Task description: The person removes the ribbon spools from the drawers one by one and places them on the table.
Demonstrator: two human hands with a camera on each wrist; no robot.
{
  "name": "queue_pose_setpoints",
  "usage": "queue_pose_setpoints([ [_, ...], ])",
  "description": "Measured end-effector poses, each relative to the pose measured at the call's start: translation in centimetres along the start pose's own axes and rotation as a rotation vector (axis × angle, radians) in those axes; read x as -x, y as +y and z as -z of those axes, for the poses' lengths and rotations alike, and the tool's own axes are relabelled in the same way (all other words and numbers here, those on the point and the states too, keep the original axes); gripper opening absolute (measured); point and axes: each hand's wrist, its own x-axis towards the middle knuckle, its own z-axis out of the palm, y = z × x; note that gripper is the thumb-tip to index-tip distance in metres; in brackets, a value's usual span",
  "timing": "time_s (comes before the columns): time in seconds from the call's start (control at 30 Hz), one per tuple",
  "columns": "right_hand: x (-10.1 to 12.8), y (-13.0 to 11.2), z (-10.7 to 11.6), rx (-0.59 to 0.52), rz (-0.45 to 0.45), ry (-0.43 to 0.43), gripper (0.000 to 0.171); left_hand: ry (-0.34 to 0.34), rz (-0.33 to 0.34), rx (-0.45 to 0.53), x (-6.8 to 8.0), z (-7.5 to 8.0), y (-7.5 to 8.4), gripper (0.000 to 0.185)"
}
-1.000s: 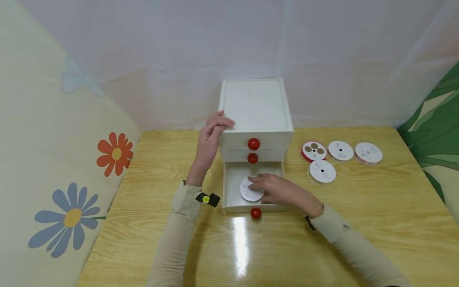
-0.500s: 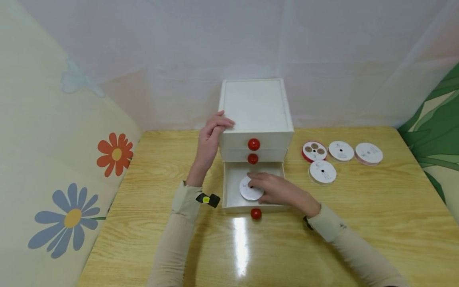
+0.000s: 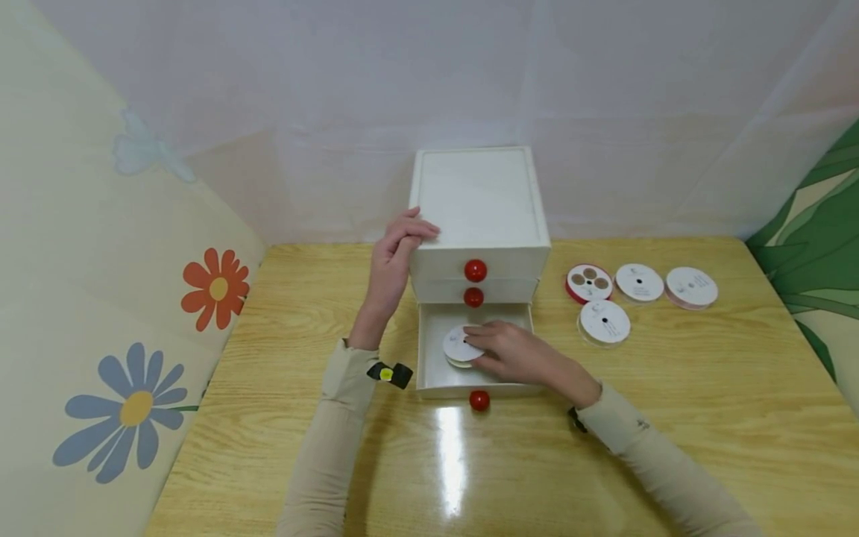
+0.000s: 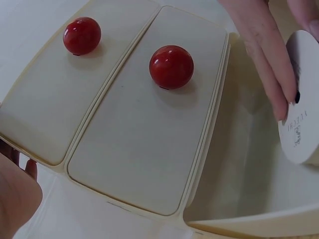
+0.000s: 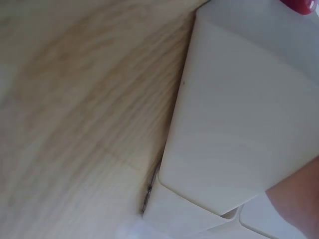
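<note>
A white drawer cabinet [image 3: 478, 195] with red knobs stands on the table, its bottom drawer [image 3: 446, 391] pulled out. My left hand [image 3: 392, 261] rests on the cabinet's front left top edge, fingers lying over the corner. Inside the drawer, my right hand [image 3: 520, 354] grips a white ribbon spool [image 3: 456, 347] by its right side. Seen from the left wrist, the fingers [image 4: 271, 59] lie across the printed face of the spool [image 4: 301, 129], which is tilted. The right wrist view shows mostly the drawer's outer side [image 5: 234, 109]; the spool is hidden there.
Right of the cabinet lie several more ribbon spools: one with a red rim [image 3: 589, 283], white ones behind [image 3: 639, 283] and to the far right [image 3: 691, 288], and one in front [image 3: 604, 322]. The upper two drawers, with red knobs [image 3: 475, 270], are closed.
My right hand has taken hold of the spool in the drawer; its left edge is now raised and shifted slightly left and up. The left hand has stayed still.
</note>
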Motion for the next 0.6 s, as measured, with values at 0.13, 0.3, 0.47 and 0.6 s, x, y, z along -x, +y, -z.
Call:
queue_pose_setpoints([
  [0.13, 0.10, -0.09, 0.13, -0.001, 0.002, 0.046, 0.039, -0.001, -0.005, 0.007, -0.03, -0.03, -0.03, 0.023],
  [0.3, 0.15, -0.11, 0.24, -0.014, 0.012, 0.100, 0.035, -0.005, 0.003, 0.009, -0.04, -0.02, 0.05, 0.023],
  [0.47, 0.26, -0.10, 0.36, -0.044, 0.013, 0.132, 0.031, -0.007, 0.013, 0.005, -0.01, 0.00, 0.11, 0.024],
  [0.6, 0.45, -0.03, 0.50, -0.073, -0.001, 0.144, 0.031, -0.003, 0.010, 0.007, -0.02, 0.04, 0.00, 0.024],
])
